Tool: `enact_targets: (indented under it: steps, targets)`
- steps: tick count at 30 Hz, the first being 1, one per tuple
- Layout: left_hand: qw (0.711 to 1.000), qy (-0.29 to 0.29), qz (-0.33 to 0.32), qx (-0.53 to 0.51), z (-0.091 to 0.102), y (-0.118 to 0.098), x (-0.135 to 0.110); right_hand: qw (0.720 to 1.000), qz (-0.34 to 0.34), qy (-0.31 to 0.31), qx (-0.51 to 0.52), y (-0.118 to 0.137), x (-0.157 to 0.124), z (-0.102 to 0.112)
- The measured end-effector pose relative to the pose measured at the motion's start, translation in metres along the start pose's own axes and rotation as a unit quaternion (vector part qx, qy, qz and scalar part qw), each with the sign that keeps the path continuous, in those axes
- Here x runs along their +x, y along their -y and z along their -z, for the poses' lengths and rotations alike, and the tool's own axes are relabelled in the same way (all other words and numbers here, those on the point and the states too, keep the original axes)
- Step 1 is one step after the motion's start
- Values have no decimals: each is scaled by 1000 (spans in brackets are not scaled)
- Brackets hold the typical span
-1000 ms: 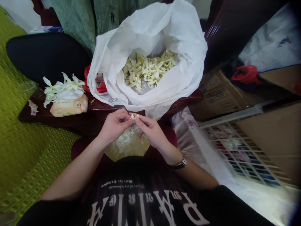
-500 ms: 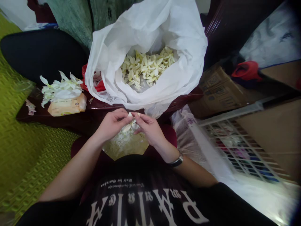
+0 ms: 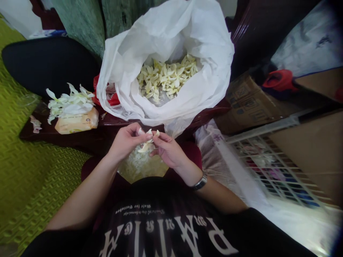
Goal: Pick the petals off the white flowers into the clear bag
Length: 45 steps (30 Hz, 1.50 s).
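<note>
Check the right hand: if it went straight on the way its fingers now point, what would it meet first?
The right hand would most likely meet the pale flower petals between the hands first, with the left hand just beyond them. Depth is hard to judge from this one view.

a home: foam floor mat (image 3: 34, 185), green curtain (image 3: 77, 21), cardboard box (image 3: 250, 103)

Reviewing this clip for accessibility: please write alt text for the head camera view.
A person's left hand and right hand hold pale petals between their fingers, in front of a white plastic bag holding cream petals. More white petals lie on a tan packet at left.
</note>
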<state>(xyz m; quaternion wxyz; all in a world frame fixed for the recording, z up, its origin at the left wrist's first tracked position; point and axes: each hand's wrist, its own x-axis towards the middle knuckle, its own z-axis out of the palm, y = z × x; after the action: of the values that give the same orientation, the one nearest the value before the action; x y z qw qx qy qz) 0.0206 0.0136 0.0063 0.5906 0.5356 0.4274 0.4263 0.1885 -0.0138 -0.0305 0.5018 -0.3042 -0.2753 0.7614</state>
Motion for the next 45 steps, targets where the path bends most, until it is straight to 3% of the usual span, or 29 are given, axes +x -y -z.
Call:
enact_targets:
  steps: [5,10,14,17,23,27,32,36,41,45]
  targets:
    - [1000,-18,0,-24,-3,1,0,999,-23,-9,25,-2,6,-4]
    - [998,-23,-58,26,1,-1,-1,1000,5,-26,8,3,12,-10]
    - [995,-33,-85,34,4,0,0,997,56,-46,-35,7,14,-17]
    - [994,-74,-78,-8,4,2,1,988,116,-55,-81,5,13,-20]
    - [991,-123,-49,-35,4,4,2,933,283,-84,-207,7,0,-20]
    - [991,-104,-23,-83,4,0,2,916,324,-71,-225,13,-7,-23]
    - [993,-46,21,-106,4,-5,-2,915,316,-85,-237,14,-5,-19]
    - [996,-11,12,-85,2,-6,-6,910,326,-60,-250,13,-3,-13]
    - [998,18,51,-26,2,-6,-6,868,373,18,-328,14,-3,-7]
    - [997,43,60,33,7,-9,-6,859,368,42,-354,14,-3,-4]
